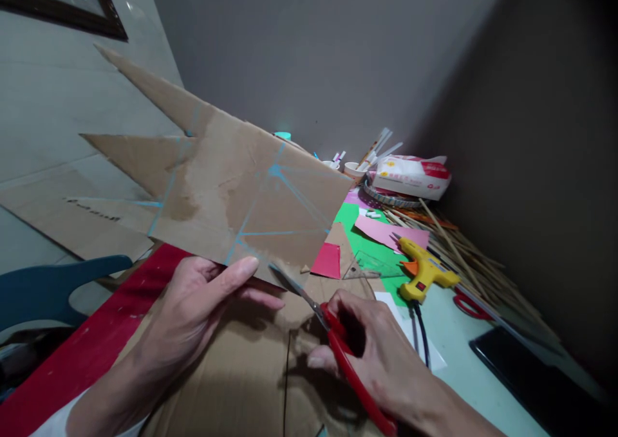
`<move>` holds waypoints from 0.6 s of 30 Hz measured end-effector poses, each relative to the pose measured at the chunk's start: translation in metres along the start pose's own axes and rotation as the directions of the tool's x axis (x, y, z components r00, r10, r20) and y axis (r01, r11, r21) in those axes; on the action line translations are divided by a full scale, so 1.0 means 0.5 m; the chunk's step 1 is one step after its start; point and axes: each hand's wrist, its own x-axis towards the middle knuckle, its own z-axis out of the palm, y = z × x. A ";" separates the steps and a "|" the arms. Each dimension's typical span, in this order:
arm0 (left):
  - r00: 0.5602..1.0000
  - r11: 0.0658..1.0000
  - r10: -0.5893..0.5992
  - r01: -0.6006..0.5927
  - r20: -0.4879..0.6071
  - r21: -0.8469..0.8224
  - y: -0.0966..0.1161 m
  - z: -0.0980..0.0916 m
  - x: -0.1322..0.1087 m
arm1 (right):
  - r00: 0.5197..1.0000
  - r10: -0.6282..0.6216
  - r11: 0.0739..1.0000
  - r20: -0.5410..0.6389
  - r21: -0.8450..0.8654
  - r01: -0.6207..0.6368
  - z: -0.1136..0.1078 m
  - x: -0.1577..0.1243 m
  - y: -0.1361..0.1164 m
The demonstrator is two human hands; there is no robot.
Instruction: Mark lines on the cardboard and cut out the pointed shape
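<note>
A flat cardboard piece (207,173) with long pointed tips on its left and blue drawn lines is held up in front of me. My left hand (207,302) grips its lower edge, thumb on the near face and fingers behind. In my right hand (367,347) is a pair of scissors (345,360) with red handles. Its blades meet the lower edge of the piece, just right of my left thumb. How far the blades are apart is hard to make out. Beneath both hands lies a larger cardboard sheet (232,372).
A yellow glue gun (425,273) with a black cord lies at right, near pink paper (391,232) and a clear set square (374,266). Beyond are thin sticks (463,263), a tissue pack (410,176) and cups. A black phone-like slab (531,379) rests at lower right; a blue chair (43,289) stands left.
</note>
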 end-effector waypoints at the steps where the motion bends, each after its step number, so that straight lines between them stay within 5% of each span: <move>1: 1.000 1.000 0.008 -0.008 0.002 -0.010 -0.001 0.000 0.001 | 1.000 -0.002 1.000 -0.016 0.003 0.002 0.000 -0.002 -0.001; 13: 0.997 0.996 0.036 -0.042 0.075 0.077 -0.011 -0.018 0.004 | 0.974 -0.082 0.996 0.211 -0.007 0.085 -0.011 -0.020 -0.009; 18: 0.996 0.994 0.043 -0.051 0.077 0.100 -0.016 -0.011 0.008 | 0.980 -0.089 0.995 0.180 0.060 0.079 -0.012 -0.018 -0.014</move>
